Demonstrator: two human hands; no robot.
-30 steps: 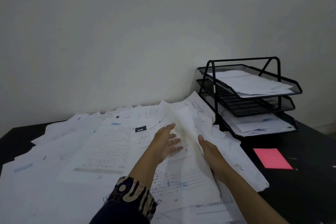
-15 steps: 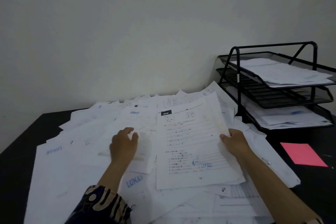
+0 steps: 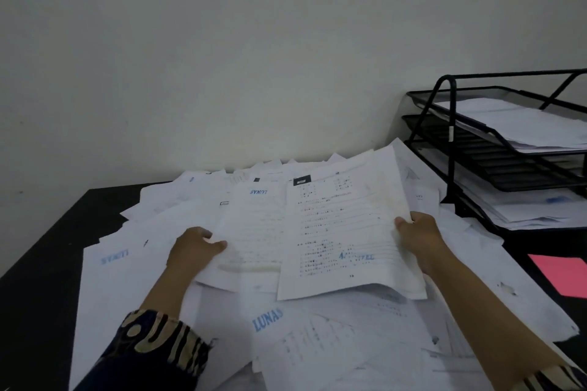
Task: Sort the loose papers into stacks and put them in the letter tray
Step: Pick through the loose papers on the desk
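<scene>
Two hands [image 3: 418,232] grip sheets [image 3: 336,232] (opposite edges).

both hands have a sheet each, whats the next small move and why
Probably lift the right hand's sheet clear of the pile and carry it toward the letter tray. That hand pinches the sheet's right edge, which is already raised off the heap, and the tray stands just to its right. The left hand holds a second sheet, which can follow.
</scene>
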